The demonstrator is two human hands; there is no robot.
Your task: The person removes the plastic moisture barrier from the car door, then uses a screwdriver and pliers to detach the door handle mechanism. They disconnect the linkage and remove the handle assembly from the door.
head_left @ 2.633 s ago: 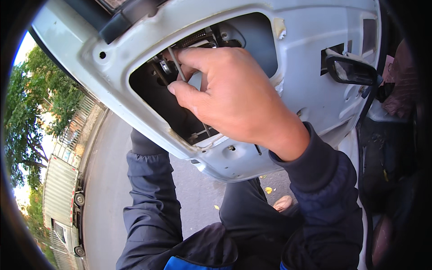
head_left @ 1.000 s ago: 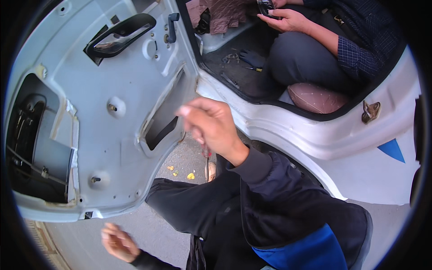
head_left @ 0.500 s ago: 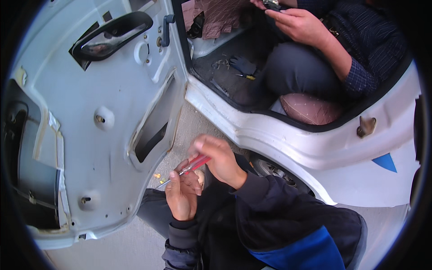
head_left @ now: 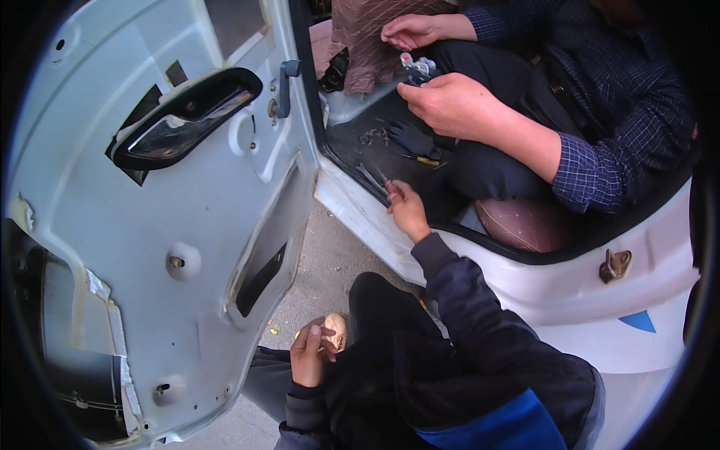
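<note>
In the head view, a red-handled screwdriver point(head_left: 389, 187) was seen at the right edge of the door opening, above the dark vehicle floor point(head_left: 346, 139), just inside the sill point(head_left: 361, 226). Its handle was gripped by the closed fingers of the right hand point(head_left: 409, 212), which was extended forward across the sill. Whether the floor was touched by the tool could not be determined.

The left hand point(head_left: 309, 355) was held low, near a tan shoe point(head_left: 336, 331), with fingers loosely bent and partly spread; nothing was seen to be gripped in it.

On the vehicle floor, a yellow-handled tool point(head_left: 428, 160) and a dark glove point(head_left: 412, 139) were noted close together, near the red-handled screwdriver. A small metal part point(head_left: 418, 69) was held by a seated co-worker's nearer hand point(head_left: 459, 103); the co-worker's farther hand point(head_left: 412, 31) was raised beside it.

To the left, a pale door panel point(head_left: 142, 255) was found standing open. Fitted to it were a black-framed inner handle point(head_left: 182, 124) and a grey window crank point(head_left: 283, 94). A large cut-out point(head_left: 58, 307) was observed at its outer side.
</note>
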